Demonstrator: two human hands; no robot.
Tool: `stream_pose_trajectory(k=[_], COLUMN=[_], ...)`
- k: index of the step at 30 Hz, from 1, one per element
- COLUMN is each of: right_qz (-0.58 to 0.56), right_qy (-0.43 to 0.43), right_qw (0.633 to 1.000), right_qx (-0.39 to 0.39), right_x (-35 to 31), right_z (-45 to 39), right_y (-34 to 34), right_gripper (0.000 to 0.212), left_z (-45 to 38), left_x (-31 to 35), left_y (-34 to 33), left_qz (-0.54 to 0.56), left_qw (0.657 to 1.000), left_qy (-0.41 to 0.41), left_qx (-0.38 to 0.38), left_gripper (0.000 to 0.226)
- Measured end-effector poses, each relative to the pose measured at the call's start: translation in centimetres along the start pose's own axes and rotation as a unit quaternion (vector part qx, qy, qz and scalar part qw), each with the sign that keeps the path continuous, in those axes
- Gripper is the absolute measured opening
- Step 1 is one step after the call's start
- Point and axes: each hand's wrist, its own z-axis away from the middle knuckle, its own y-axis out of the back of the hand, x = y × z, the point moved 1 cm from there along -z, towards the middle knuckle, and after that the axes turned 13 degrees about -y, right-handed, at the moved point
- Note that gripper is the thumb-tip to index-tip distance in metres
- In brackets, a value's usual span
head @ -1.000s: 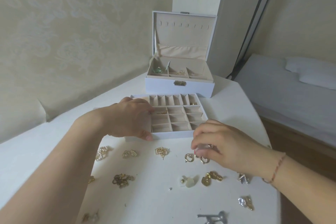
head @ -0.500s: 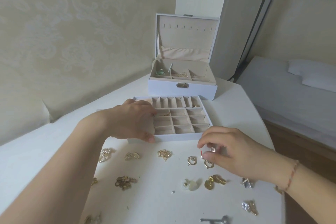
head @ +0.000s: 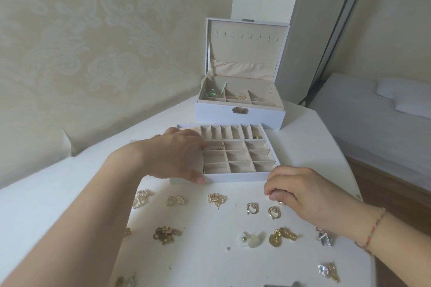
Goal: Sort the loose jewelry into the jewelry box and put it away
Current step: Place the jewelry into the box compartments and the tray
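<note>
A white divided tray [head: 242, 176] lies on the white table [head: 205, 258], with a few small gold pieces in its cells. My left hand [head: 177, 158] holds its left end, thumb on the front wall. My right hand [head: 300, 191] hovers just in front of the tray's right corner, fingertips pinched on something small that I cannot make out. Two gold ring earrings [head: 252, 208] [head: 274, 212] lie beside it. The open jewelry box [head: 240, 114] stands behind the tray, lid up, with a green piece [head: 211, 92] and gold pieces inside.
Loose jewelry is scattered over the near table: pearl earrings [head: 140, 198], gold knots [head: 175, 200], a square gold pair [head: 215, 199], a chain [head: 165, 234], shell studs [head: 250, 239], gold discs [head: 281, 236], crystal pieces [head: 328, 270]. A bed [head: 384, 109] lies to the right.
My right hand has lifted slightly up and right off the two ring earrings, fingertips still pinched together. My left hand stays on the tray. The view has tilted down a little.
</note>
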Motion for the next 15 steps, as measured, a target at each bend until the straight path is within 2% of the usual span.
stream_pose_trajectory(k=[6, 10, 15], right_qz=[-0.063, -0.194, -0.217], right_qy=[-0.041, -0.153, -0.262], right_qw=[0.997, 0.964, 0.933], right_qx=[0.010, 0.100, 0.116], right_x=[-0.8, -1.3, 0.3], right_z=[-0.3, -4.4, -11.6], right_y=[1.4, 4.2, 4.0], right_gripper=[0.024, 0.023, 0.020], left_z=[0.2, 0.2, 0.1], left_x=[0.5, 0.4, 0.6], left_y=[0.2, 0.2, 0.3], left_qz=[0.007, 0.000, 0.007], left_qw=[1.000, 1.000, 1.000], left_qy=[0.005, 0.004, 0.000], left_qx=[-0.002, 0.002, 0.000], left_gripper=[0.086, 0.085, 0.084])
